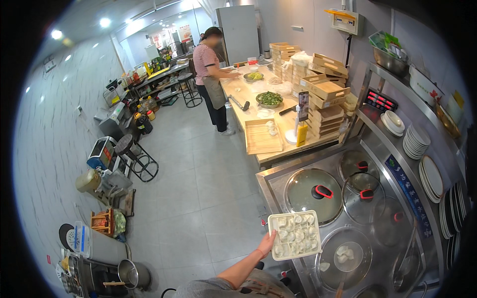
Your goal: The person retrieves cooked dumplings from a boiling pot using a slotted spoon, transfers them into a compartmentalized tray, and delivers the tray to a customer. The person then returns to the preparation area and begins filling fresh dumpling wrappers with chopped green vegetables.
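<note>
My left hand (267, 244) grips the left edge of a cream plastic tray (273, 223) with several dumplings (299, 235) in it, held beside the steel cooking station. My right hand is out of view. To the right of the tray, a round pot opening (324, 242) holds a strainer (354, 265) with several pale dumplings on it, and one more lies outside its rim. The strainer's wooden handle (340, 288) runs down to the picture's bottom edge. Glass lids (298, 193) with black and red knobs cover other openings of the station.
A worktable (242, 108) stands ahead with a bamboo tray (257, 141), a bowl of chopped greens (269, 99), a phone on a stand (303, 106) and stacked wooden trays (326, 123). A co-worker (208, 67) stands at its left side. Plates (415, 143) line the steel shelf at right; stools stand left.
</note>
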Demonstrator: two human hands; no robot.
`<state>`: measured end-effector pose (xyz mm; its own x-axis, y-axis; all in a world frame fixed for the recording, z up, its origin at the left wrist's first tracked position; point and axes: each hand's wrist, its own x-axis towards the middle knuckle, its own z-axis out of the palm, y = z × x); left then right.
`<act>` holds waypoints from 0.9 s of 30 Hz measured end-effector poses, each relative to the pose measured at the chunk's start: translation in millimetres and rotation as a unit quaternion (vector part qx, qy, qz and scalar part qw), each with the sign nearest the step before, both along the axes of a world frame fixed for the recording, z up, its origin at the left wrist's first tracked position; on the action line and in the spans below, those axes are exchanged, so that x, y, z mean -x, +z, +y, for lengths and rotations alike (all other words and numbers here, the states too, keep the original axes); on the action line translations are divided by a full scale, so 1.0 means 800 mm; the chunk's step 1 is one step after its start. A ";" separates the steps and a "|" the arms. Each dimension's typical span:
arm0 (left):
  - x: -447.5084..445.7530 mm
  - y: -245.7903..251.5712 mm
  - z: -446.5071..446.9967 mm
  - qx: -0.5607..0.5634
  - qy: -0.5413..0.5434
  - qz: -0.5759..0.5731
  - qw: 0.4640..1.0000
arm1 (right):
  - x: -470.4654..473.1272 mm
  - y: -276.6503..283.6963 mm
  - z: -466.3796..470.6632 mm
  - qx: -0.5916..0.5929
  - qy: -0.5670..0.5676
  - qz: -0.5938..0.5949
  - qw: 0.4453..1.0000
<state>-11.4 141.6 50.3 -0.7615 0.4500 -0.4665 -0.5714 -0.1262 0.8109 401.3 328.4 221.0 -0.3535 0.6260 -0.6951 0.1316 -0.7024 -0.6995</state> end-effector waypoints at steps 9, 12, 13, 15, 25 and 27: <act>-0.009 0.023 -0.023 0.128 -0.052 0.021 0.990 | 0.024 0.023 -0.013 0.007 -0.041 -0.009 0.999; -0.018 0.036 -0.029 0.129 -0.005 0.037 0.991 | 0.022 0.025 -0.014 0.007 -0.036 -0.007 0.999; -0.019 0.037 -0.030 0.134 -0.010 0.049 0.990 | 0.020 0.023 -0.013 -0.002 -0.026 0.002 1.000; -0.020 0.034 -0.033 0.137 -0.022 0.069 0.988 | 0.017 0.014 -0.014 0.001 -0.034 0.012 0.999; -0.004 0.034 -0.039 0.117 -0.046 0.088 0.988 | 0.019 0.014 -0.028 -0.009 -0.048 0.019 0.999; -0.006 0.046 -0.036 0.110 -0.047 0.062 0.991 | 0.022 0.044 -0.035 -0.016 -0.039 -0.016 0.999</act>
